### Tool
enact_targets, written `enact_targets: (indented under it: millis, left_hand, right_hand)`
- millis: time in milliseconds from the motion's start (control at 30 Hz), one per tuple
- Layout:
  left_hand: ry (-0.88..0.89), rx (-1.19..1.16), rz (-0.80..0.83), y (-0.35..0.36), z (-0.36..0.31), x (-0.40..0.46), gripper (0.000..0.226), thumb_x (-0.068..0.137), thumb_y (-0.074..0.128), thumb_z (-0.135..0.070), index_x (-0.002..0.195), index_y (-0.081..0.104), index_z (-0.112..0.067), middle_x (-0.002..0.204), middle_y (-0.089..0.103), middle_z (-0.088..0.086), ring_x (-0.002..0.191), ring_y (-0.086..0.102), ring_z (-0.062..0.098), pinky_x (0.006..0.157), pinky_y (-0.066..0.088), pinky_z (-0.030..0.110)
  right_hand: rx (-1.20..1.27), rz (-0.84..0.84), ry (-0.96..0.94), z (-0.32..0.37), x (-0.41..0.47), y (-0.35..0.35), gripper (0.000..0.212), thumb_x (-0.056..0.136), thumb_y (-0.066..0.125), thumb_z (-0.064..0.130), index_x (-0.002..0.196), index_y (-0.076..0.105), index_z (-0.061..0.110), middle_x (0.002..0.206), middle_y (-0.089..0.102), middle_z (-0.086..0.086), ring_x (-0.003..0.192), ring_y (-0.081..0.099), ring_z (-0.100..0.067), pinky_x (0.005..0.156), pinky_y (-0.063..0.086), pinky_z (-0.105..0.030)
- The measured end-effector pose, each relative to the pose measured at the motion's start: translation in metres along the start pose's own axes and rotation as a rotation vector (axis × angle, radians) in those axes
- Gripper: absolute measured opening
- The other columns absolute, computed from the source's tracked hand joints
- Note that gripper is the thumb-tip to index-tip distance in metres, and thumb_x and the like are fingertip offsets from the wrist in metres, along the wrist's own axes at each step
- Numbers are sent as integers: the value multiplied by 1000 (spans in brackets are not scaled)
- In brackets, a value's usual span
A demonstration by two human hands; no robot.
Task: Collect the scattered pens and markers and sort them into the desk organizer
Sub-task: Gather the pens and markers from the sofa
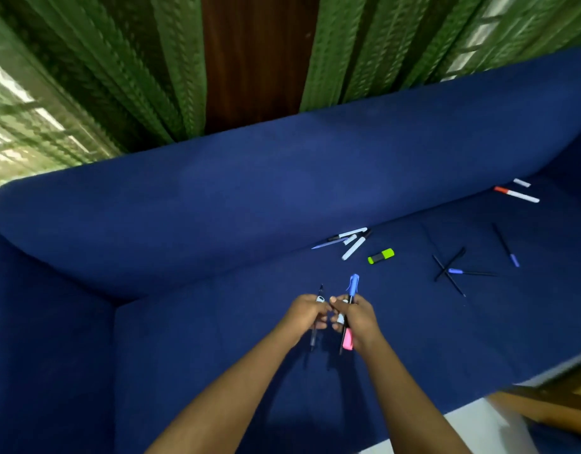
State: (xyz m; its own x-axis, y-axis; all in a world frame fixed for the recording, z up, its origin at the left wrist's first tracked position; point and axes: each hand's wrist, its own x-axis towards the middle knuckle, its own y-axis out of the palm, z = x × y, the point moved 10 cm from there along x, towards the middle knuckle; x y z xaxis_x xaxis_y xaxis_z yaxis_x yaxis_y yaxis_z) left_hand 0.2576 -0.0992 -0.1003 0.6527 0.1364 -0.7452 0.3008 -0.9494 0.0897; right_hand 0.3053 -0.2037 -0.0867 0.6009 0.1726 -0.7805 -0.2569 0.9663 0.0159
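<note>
You had both hands up over the blue sofa seat (217, 339), close together, nearly touching. Your left hand (307, 314) was curled round a dark pen (316, 322), held roughly upright w/ tip pointing away from you. Your right hand (356, 317) was clamped on a bundle: a blue-capped pen (352, 285) sticking up past the fingers and a pink highlighter (347, 343) poking out below.

Rest of the pens lay ahead and to your right. Nearest was the green highlighter (381, 256), just beyond the right hand, long axis running left-right across your reach. The white markers (353, 244) sat by the backrest crease. The crossed black pens (449, 270) and the red-capped marker (516, 194) lay well off to the right.

Right hand was nearer but full; probably the left pen needed passing over first. No organizer in view.
</note>
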Motion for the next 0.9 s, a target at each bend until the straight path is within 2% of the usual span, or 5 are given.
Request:
enact_targets:
  millis: [133, 333, 600, 767, 900]
  left_hand:
    - [8, -17, -2, 27, -17, 6, 27, 85, 41, 10, 80, 58, -12, 72, 58, 1, 62, 53, 10, 54, 48, 14]
    - [-4, -147, -52, 93, -29, 17, 27, 83, 43, 10, 72, 55, -12, 63, 53, 1, 60, 49, 13, 55, 42, 21]
    - [40, -381, -242, 141, -24, 59, 35, 90, 62, -20, 68, 35, -21, 61, 38, -4, 46, 34, 5, 41, 23, 18]
    - [10, -177, -451, 106, -10, 99, 34, 86, 65, -36, 73, 38, -21, 62, 44, -3, 46, 37, 7, 41, 27, 19]
    - [49, 487, -550, 80, -37, 144, 27, 86, 61, -45, 96, 57, -20, 80, 61, -2, 72, 56, 17, 59, 38, 27]
  right_hand:
    - [19, 46, -1, 11, 4, -30, 15, 88, 63, 7, 79, 51, 9, 62, 52, -7, 42, 51, -13, 43, 49, -24]
    - [6, 109, -10, 38, 15, -99, 21, 86, 67, 9, 76, 49, 11, 61, 49, -6, 42, 50, -14, 43, 49, -24]
    - [-420, -86, -82, 79, 58, -210, 30, 79, 72, 12, 68, 44, 12, 55, 46, -7, 38, 41, -19, 35, 35, -21]
    - [-461, -44, -79, 76, 116, -198, 27, 80, 68, 3, 73, 45, 14, 60, 49, -5, 43, 44, -19, 38, 39, -23]
    - [-519, -9, -99, 75, 160, -190, 22, 87, 52, -1, 75, 45, 17, 71, 56, -6, 47, 51, -25, 44, 50, -31]
